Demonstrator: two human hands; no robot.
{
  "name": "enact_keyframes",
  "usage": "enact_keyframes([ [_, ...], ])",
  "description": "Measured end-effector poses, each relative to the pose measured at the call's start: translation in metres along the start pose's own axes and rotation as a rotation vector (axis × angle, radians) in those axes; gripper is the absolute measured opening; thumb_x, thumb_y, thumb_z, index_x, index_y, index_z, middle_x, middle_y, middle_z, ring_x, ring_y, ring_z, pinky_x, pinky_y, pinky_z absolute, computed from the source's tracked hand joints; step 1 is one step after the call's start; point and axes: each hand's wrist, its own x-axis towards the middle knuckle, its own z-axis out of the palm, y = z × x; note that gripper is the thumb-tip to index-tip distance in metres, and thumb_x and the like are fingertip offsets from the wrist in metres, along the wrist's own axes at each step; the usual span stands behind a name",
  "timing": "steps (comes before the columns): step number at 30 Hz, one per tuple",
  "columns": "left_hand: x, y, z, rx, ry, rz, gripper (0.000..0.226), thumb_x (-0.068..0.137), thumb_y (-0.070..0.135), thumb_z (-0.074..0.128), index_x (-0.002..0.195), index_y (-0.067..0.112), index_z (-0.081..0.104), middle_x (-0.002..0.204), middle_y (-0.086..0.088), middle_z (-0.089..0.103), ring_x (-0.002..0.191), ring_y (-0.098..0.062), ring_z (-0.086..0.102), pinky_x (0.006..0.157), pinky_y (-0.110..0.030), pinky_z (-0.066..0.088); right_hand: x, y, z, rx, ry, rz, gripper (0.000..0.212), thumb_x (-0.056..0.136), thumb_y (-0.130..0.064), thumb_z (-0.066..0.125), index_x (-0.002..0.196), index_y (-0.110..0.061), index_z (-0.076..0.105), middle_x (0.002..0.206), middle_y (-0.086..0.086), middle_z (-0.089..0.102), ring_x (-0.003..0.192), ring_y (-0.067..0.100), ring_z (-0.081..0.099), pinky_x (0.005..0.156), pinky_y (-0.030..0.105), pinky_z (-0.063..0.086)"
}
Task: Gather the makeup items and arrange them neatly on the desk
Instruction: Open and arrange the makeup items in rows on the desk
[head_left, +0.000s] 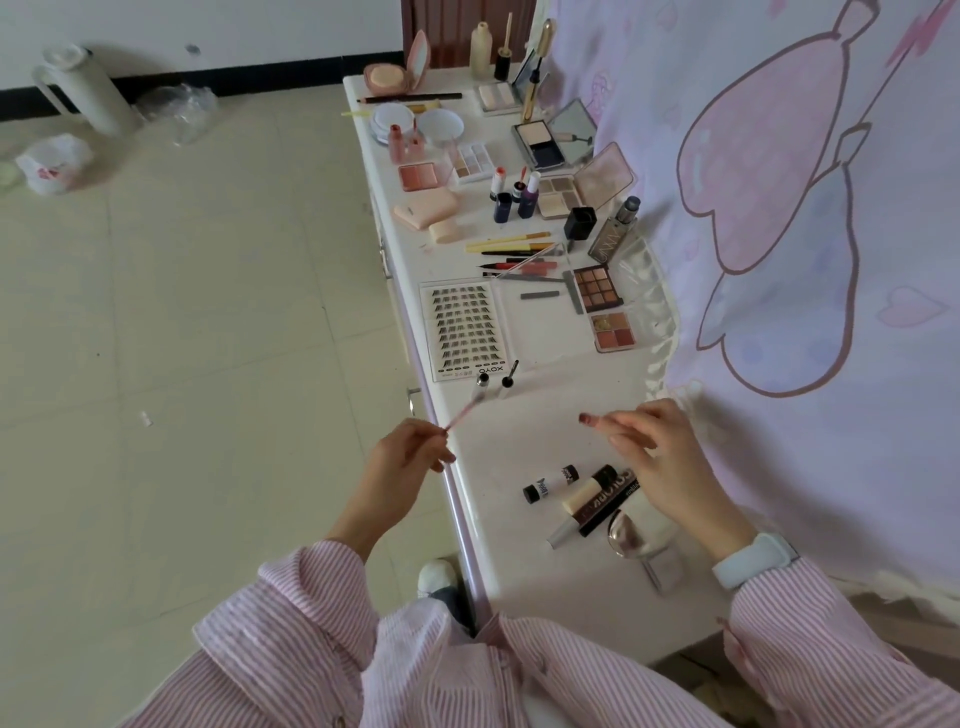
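Two hands: left hand (410, 447) pinches a thin pink wand (464, 413), right hand (657, 447) hovers with loosely spread fingers.

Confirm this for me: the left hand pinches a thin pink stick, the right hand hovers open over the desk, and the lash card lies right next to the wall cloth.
One thing is wrong. In the head view the lash card lies by the desk's floor-side edge, not next to the wall cloth; the eyeshadow palettes sit on that side. The left hand does pinch a thin pink stick, and the right hand hovers open over the desk.

"XOYO" printed upside down on lash card (464, 327), ahead of left grip (410, 447). Black tube (605, 501) under right grip (652, 447): partial "COLOR", rest unreadable.
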Motion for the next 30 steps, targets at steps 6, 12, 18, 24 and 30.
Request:
enact_keyframes([
  [6, -0.001, -0.010, 0.030, -0.188, 0.191, 0.030, 0.022, 0.090, 0.003, 0.055, 0.088, 0.025, 0.055, 0.096, 0.011, 0.062, 0.082, 0.007, 0.060, 0.074, -0.015, 0.049, 0.006, -0.006, 0.041, 0.314, 0.121, 0.143, 0.010, 0.089, -0.027, 0.057, 0.085, -0.021, 0.064, 0.083, 0.001, 0.063, 0.076, 0.009, 0.058, 0.066, 0.010, 0.041],
  [12, 0.017, -0.013, 0.061, -0.217, 0.353, -0.025, 0.023, 0.082, 0.005, 0.067, 0.082, 0.028, 0.063, 0.087, 0.009, 0.065, 0.068, 0.007, 0.058, 0.065, -0.009, 0.045, 0.023, -0.010, 0.084, 0.418, 0.076, 0.123, 0.007, 0.091, -0.020, 0.055, 0.091, -0.018, 0.061, 0.092, 0.005, 0.064, 0.083, 0.014, 0.064, 0.073, 0.031, 0.057],
  [18, 0.034, -0.013, 0.069, -0.127, 0.381, -0.010, 0.012, 0.083, 0.008, 0.067, 0.088, 0.018, 0.064, 0.090, 0.002, 0.066, 0.072, 0.002, 0.060, 0.063, -0.004, 0.042, 0.043, -0.008, 0.102, 0.393, 0.085, 0.054, 0.006, 0.089, -0.014, 0.058, 0.094, -0.013, 0.060, 0.096, 0.009, 0.067, 0.089, 0.015, 0.065, 0.080, 0.035, 0.055],
  [24, 0.038, -0.018, 0.072, -0.074, 0.367, 0.029, 0.012, 0.082, 0.008, 0.068, 0.093, 0.012, 0.068, 0.090, 0.004, 0.065, 0.073, 0.001, 0.060, 0.065, -0.005, 0.045, 0.050, -0.004, 0.110, 0.244, 0.104, -0.062, 0.008, 0.087, -0.009, 0.062, 0.092, -0.003, 0.062, 0.095, 0.011, 0.064, 0.081, 0.017, 0.062, 0.073, 0.007, 0.046],
  [30, 0.041, -0.022, 0.079, -0.017, 0.376, 0.055, 0.013, 0.082, 0.006, 0.068, 0.094, 0.009, 0.068, 0.090, 0.008, 0.062, 0.072, 0.003, 0.060, 0.066, -0.004, 0.045, 0.052, 0.001, 0.116, 0.244, 0.107, -0.066, 0.010, 0.084, -0.005, 0.064, 0.094, -0.002, 0.062, 0.095, 0.011, 0.063, 0.079, 0.015, 0.060, 0.074, 0.006, 0.044],
])
